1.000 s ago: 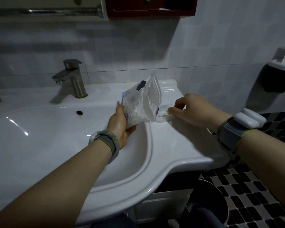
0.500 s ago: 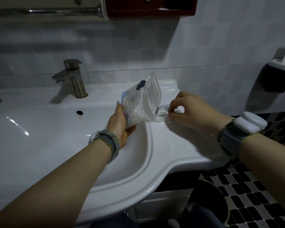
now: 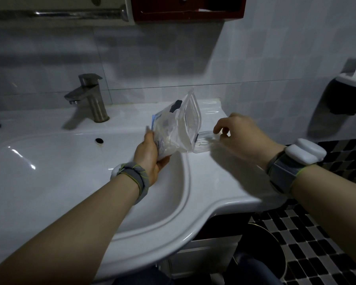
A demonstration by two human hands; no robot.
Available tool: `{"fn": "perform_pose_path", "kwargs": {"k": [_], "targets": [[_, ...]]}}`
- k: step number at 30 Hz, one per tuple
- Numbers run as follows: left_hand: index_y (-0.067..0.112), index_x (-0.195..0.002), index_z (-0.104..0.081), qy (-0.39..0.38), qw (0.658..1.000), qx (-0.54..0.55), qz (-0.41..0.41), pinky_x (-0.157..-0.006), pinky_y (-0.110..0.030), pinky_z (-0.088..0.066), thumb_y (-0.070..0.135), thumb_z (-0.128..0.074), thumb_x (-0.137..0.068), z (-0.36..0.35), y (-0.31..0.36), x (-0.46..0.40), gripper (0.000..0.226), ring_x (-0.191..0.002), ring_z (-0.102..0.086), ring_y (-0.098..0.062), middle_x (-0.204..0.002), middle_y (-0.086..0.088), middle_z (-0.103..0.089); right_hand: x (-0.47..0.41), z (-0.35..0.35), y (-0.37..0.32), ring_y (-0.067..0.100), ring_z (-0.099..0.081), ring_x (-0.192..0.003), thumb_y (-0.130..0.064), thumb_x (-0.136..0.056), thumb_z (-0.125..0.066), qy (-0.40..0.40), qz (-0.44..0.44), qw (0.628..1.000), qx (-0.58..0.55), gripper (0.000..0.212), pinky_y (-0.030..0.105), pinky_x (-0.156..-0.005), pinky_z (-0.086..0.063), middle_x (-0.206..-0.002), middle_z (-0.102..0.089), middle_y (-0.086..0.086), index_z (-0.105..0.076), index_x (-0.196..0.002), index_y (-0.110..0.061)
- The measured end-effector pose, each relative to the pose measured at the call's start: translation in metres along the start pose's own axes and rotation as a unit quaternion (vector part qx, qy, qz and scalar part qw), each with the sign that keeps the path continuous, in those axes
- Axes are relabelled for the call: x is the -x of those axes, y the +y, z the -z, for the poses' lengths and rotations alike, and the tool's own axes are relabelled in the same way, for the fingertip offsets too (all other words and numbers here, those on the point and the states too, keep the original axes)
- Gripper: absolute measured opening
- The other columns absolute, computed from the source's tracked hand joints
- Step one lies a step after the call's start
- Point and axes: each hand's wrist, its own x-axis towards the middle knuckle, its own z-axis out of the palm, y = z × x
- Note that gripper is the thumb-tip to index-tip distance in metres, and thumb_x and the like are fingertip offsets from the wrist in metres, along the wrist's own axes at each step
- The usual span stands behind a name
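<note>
Head view shows two hands over one white sink, each forearm wearing one grey wristband, so two bands in all. The left hand, at the centre of the frame, grips one clear plastic bag by its lower end, fingers wrapped behind it and thumb in front. The bag stands tilted with its open mouth toward the upper right, and it hangs above the right rim of the basin, not touching it. It carries one dark patch near the top and blue print along its left edge; pale contents show inside, too blurred to count.

The right hand, right of centre, has its fingers curled, and the fingertips pinch one small clear packet at its right end. That packet lies flat on the sink ledge, its left end just beside the lower corner of the bag. Motion blur hides how firm the pinch is.

One steel faucet stands in the upper left, with one dark overflow hole below it in the basin wall. One red cabinet and one metal rail run along the top edge. One dark holder hangs at the right edge, and one black bin sits on the checkered floor at the lower right, partly hidden by the sink ledge.
</note>
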Motion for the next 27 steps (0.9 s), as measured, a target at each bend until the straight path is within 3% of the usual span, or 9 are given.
{"fn": "perform_pose_path", "kwargs": {"k": [6,10,13,20,23,27], "targets": [[0.026,-0.098,-0.063,-0.001,1.000,-0.009,-0.001,-0.050,-0.020,-0.049,0.054,-0.042,-0.100,-0.001,0.000,-0.001,0.035,-0.072,-0.061,-0.011,-0.085,0.005,-0.067,-0.006,0.004,-0.016,0.025,-0.055,-0.086,-0.013,-0.090,-0.047,0.008,-0.006,0.999,-0.045,0.024,0.027,-0.072,-0.039,-0.100,-0.064,0.009,-0.067,-0.103,-0.013],[0.026,-0.095,-0.062,0.000,1.000,-0.010,-0.002,-0.045,-0.018,-0.049,0.052,-0.042,-0.101,0.000,-0.001,0.000,0.034,-0.071,-0.062,-0.012,-0.084,0.004,-0.067,-0.008,0.002,-0.031,0.026,-0.057,-0.091,-0.007,-0.089,-0.040,-0.058,0.052,0.995,-0.057,0.024,0.030,-0.076,-0.044,-0.099,-0.068,0.005,-0.056,-0.091,-0.024],[0.026,-0.094,-0.063,0.002,1.000,-0.004,0.002,-0.044,-0.017,-0.049,0.052,-0.043,-0.101,0.001,0.000,0.000,0.033,-0.072,-0.062,-0.012,-0.085,0.003,-0.067,-0.007,-0.002,-0.035,0.028,-0.057,-0.097,-0.004,-0.086,-0.041,-0.077,0.102,0.992,-0.011,0.029,0.035,-0.083,-0.047,-0.103,-0.066,0.006,-0.060,-0.100,-0.021],[0.025,-0.106,-0.063,-0.002,1.000,-0.005,0.008,-0.045,-0.017,-0.050,0.054,-0.041,-0.100,0.000,0.000,-0.001,0.036,-0.072,-0.062,-0.011,-0.085,0.004,-0.067,-0.002,-0.011,-0.025,0.028,-0.053,-0.092,-0.007,-0.074,-0.045,0.010,0.130,0.991,-0.017,0.032,0.042,-0.081,-0.046,-0.095,-0.061,0.004,-0.064,-0.098,-0.017],[0.027,-0.104,-0.063,-0.001,1.000,-0.013,0.003,-0.045,-0.017,-0.049,0.053,-0.040,-0.101,0.000,-0.001,-0.002,0.035,-0.073,-0.062,-0.012,-0.085,0.004,-0.067,0.001,-0.005,-0.028,0.024,-0.054,-0.082,0.001,-0.078,-0.046,0.078,0.085,0.986,-0.119,0.026,0.036,-0.073,-0.046,-0.088,-0.061,0.004,-0.060,-0.089,-0.018],[0.028,-0.101,-0.063,0.006,1.000,-0.011,-0.004,-0.046,-0.019,-0.050,0.054,-0.040,-0.101,0.000,-0.001,-0.004,0.035,-0.076,-0.064,-0.013,-0.088,0.003,-0.068,0.002,0.021,-0.052,0.020,-0.057,-0.072,0.000,-0.077,-0.047,0.186,0.002,0.942,-0.280,0.023,0.031,-0.065,-0.047,-0.077,-0.064,0.002,-0.063,-0.084,-0.015]]}}
